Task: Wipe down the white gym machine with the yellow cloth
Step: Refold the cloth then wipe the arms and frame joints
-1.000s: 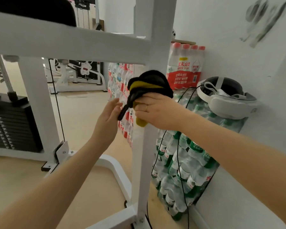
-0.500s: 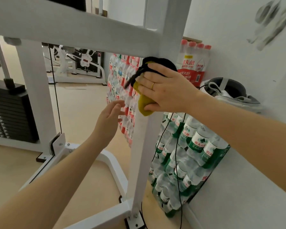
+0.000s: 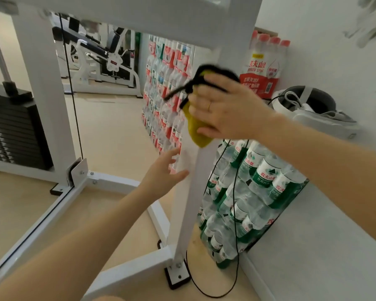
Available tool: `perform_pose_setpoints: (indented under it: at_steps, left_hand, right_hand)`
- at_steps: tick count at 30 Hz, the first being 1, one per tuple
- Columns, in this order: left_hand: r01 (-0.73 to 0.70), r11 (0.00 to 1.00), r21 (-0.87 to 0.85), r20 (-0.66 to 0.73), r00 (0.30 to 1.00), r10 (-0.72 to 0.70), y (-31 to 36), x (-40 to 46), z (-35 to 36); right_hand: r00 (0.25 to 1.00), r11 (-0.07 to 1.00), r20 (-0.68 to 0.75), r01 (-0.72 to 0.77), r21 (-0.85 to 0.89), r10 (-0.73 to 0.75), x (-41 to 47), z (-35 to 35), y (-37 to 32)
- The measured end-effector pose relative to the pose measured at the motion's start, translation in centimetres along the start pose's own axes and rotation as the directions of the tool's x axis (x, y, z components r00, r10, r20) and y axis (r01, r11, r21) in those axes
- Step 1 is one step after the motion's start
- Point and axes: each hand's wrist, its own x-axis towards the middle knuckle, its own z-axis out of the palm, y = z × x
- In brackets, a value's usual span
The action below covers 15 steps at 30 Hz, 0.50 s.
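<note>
The white gym machine's upright post (image 3: 189, 198) runs from the top crossbar (image 3: 139, 20) down to a bolted foot on the floor. My right hand (image 3: 228, 109) presses a yellow cloth (image 3: 195, 129) with a black edge flat against the post, just below the crossbar joint. My left hand (image 3: 163, 172) is open lower down, its fingers touching the post's left face.
Stacked packs of water bottles (image 3: 248, 181) lean against the wall right of the post, with a white headset (image 3: 313, 114) on top. A black cable (image 3: 234, 213) hangs down to the floor. The black weight stack (image 3: 13, 127) and another upright stand at left.
My right hand has carried the cloth up the post toward the crossbar, then slightly down it. My left hand has dropped lower along the post. The view has tilted downward.
</note>
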Motion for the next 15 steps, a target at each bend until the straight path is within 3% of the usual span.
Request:
perform_pose_setpoints:
  at_steps: [3, 8, 12, 15]
  left_hand:
    - [0.036, 0.993, 0.109, 0.020, 0.999, -0.038, -0.7, 0.0, 1.6]
    - [0.111, 0.991, -0.075, -0.016, 0.993, -0.113, -3.0, -0.2, 2.8]
    - [0.177, 0.980, -0.091, 0.151, 0.975, -0.163, -4.8, -1.2, 3.0]
    - [0.267, 0.960, 0.088, 0.218, 0.935, -0.280, -6.2, -2.3, 2.9]
  right_hand:
    - [0.992, 0.995, -0.089, -0.096, -0.011, 0.094, 0.3, -0.3, 0.5]
    - [0.949, 0.966, -0.185, -0.245, 0.085, 0.256, 0.7, 1.5, -3.9]
    - [0.982, 0.978, -0.058, -0.174, 0.118, 0.181, -0.6, 3.0, -9.9]
    - [0.993, 0.986, 0.093, -0.090, 0.138, 0.078, -2.2, 4.4, -16.4]
